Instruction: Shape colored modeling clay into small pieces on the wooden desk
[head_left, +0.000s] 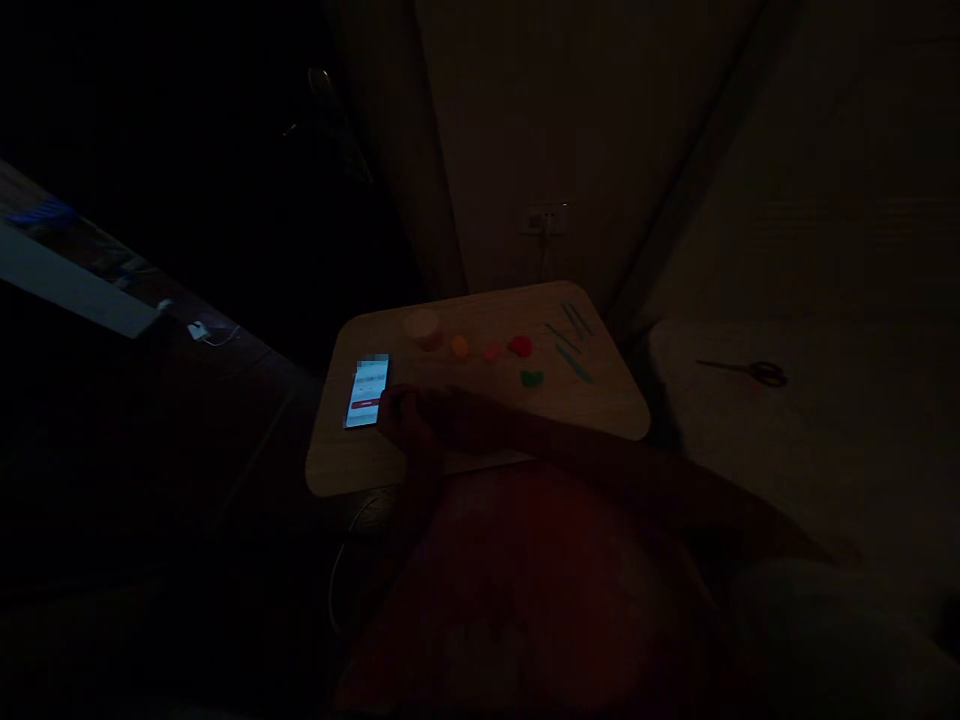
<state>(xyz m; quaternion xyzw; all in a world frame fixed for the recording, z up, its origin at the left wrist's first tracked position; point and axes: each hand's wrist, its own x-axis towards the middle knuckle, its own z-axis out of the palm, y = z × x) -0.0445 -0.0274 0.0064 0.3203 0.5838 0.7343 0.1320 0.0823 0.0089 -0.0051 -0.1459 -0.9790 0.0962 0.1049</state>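
In very dim light my left hand (pixel 409 422) is at the right edge of a lit phone (pixel 367 392), its fingers curled in. Against it, from the right, comes my right hand (pixel 469 418); its fingers are lost in the dark. Whatever lies between the hands is hidden. Beyond them on the small wooden table (pixel 337 470) sit an orange lump (pixel 459 347), a pink lump (pixel 491 352), a red lump (pixel 520 346) and a green lump (pixel 532 379), which look like modelling clay. A pale round tub (pixel 422 328) stands behind the phone.
Several thin sticks or tools (pixel 577 320) and a teal flat tool (pixel 574 364) lie at the table's right end. Scissors (pixel 757 373) rest on a pale surface to the right. A wall socket (pixel 545 219) with a plugged-in cord is behind the table. A white cable (pixel 334 590) hangs at front left.
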